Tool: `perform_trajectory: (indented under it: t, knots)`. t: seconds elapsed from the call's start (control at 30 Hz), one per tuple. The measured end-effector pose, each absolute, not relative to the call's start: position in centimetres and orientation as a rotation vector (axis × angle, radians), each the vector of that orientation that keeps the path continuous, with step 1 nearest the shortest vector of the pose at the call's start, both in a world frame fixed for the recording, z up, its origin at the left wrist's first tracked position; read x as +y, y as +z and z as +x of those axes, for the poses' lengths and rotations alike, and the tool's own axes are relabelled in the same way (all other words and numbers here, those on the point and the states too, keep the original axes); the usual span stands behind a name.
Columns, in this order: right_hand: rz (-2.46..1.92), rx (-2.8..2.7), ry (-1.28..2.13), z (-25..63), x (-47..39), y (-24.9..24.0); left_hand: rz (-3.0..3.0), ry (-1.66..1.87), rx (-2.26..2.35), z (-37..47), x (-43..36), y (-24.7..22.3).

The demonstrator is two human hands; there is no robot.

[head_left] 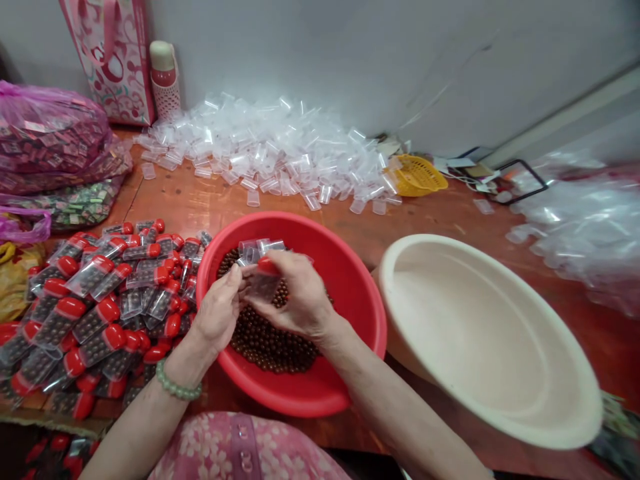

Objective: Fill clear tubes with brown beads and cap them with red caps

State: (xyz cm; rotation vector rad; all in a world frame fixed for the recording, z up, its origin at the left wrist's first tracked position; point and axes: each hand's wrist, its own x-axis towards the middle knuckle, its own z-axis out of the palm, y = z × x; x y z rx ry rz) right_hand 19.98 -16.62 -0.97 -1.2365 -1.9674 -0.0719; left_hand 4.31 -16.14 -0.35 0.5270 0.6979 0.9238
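While capped boxes (100, 313), apparently done, lie heaped at left, the right hand (303, 293) holds 1 box (262, 290) over the red basin (346, 277); the left hand (219, 308) touches it, grip unclear. Loose beads (280, 348) and empty cases (280, 153) remain.

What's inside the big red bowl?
Brown beads and some clear cases. The left hand and right hand hide part of the inside, so what's behind them can't be seen.

Right hand (303, 293) partly hides brown beads (275, 343).
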Motion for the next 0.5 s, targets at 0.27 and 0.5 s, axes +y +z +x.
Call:
perform_trajectory:
  t: [0.27, 0.5]
  knots:
    - [-1.246, -2.126, -0.075, 20.0, -16.34, -1.1, 0.54, 0.932, 0.66, 4.57, -16.17, -0.42]
    - [-1.194, -2.148, 0.001, 19.85, -16.34, -0.91, 0.478, 0.909, 0.665, 4.44, -15.84, 0.15]
